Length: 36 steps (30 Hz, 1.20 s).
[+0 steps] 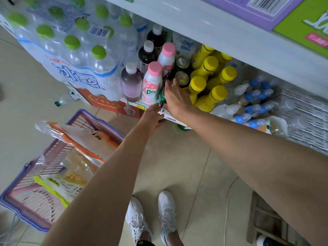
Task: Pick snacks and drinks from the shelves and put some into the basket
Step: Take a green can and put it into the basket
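Observation:
My right hand (175, 99) grips a green drink can (161, 98) at the front edge of the low shelf (174, 119), between pink-capped milk bottles (153, 80) and yellow-capped bottles (207, 87). Two more green cans (182, 69) stand just behind it. My left hand (151, 118) reaches up under the can, fingers relaxed, touching the shelf edge near the can's base. The purple and pink basket (23, 206) lies on the floor at the left, holding an orange-and-white snack bag (83, 137) and a yellow-green snack pack (60, 185).
A shrink-wrapped pack of green-capped water bottles (62, 45) fills the shelf's left part. Dark juice bottles (147, 54) stand beside it. Blue-capped bottles (255, 105) lie right of the yellow ones. An upper shelf (230, 27) overhangs. A loose bottle (65, 99) lies on the floor. My white shoes (150, 219) stand below.

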{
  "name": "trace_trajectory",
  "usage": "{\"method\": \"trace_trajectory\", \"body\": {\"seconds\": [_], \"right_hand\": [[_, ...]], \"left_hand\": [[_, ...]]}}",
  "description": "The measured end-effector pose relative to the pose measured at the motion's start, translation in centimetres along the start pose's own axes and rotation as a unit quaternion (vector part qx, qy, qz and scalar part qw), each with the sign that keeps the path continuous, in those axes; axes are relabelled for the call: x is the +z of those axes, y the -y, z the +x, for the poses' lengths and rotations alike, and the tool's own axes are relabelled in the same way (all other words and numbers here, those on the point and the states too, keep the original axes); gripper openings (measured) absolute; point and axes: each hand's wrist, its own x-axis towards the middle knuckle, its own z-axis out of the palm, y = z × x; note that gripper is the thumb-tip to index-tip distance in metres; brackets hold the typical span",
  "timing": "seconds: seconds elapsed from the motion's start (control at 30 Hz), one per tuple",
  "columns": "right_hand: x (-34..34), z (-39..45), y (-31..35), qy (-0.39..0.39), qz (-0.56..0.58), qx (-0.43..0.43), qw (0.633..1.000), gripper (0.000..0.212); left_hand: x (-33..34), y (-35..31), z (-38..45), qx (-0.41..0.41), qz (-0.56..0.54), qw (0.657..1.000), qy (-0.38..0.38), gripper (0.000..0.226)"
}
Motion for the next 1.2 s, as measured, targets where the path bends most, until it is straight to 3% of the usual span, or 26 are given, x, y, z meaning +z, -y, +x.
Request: {"method": "trace_trajectory", "body": {"seconds": [0.07, 0.13, 0.27, 0.37, 0.47, 0.57, 0.67, 0.77, 0.9, 1.03, 1.1, 1.2], "right_hand": [[-0.1, -0.1, 0.0, 0.003, -0.01, 0.001, 1.0, 0.053], [-0.3, -0.2, -0.1, -0.005, -0.002, 0.001, 1.0, 0.052], [-0.3, -0.7, -0.1, 0.004, 0.004, -0.032, 0.999, 0.073], [0.2, -1.2, -0.1, -0.009, 0.012, -0.054, 0.998, 0.074], [0.5, -1.6, -0.6, -0.013, 0.076, -0.045, 0.996, 0.075], [0.4, -2.3, -1.0, 0.007, 0.2, -0.005, 0.98, 0.06], [-0.4, -3.6, -1.0, 0.098, 0.413, 0.057, 0.903, 0.051], [-0.6, -4.8, -0.7, 0.165, 0.533, 0.07, 0.827, 0.047], [-0.6, -5.9, 0.0, 0.185, 0.614, 0.087, 0.762, 0.039], [-0.6, -6.6, 1.2, 0.204, 0.697, 0.081, 0.683, 0.049], [-0.6, -6.7, 1.9, 0.216, 0.714, 0.074, 0.662, 0.051], [-0.8, -7.0, 2.5, 0.242, 0.734, 0.062, 0.631, 0.054]], "left_hand": [[-0.3, 0.3, 0.0, 0.006, 0.032, 0.999, 0.025, 0.055], [-0.3, 0.4, -0.1, -0.005, 0.003, 1.0, 0.004, 0.055], [-0.6, 0.7, -0.6, -0.016, -0.011, 1.0, -0.018, 0.056], [-1.3, 1.4, -1.4, -0.006, -0.012, 1.0, 0.0, 0.056], [-2.3, 2.1, -2.1, 0.022, 0.02, 0.999, 0.022, 0.058], [-3.5, 2.7, -2.8, 0.008, 0.005, 0.999, -0.045, 0.047], [-4.7, 3.5, -3.8, -0.02, -0.03, 0.997, -0.069, 0.032], [-5.6, 3.7, -5.6, -0.038, -0.126, 0.99, -0.053, 0.029], [-6.5, 3.8, -9.2, 0.002, -0.217, 0.976, -0.016, 0.028], [-6.9, 4.2, -12.2, 0.062, -0.247, 0.967, 0.026, 0.018], [-6.8, 4.2, -13.3, 0.081, -0.255, 0.963, 0.037, 0.014], [-6.9, 4.4, -14.1, 0.097, -0.265, 0.958, 0.046, 0.026]]}}
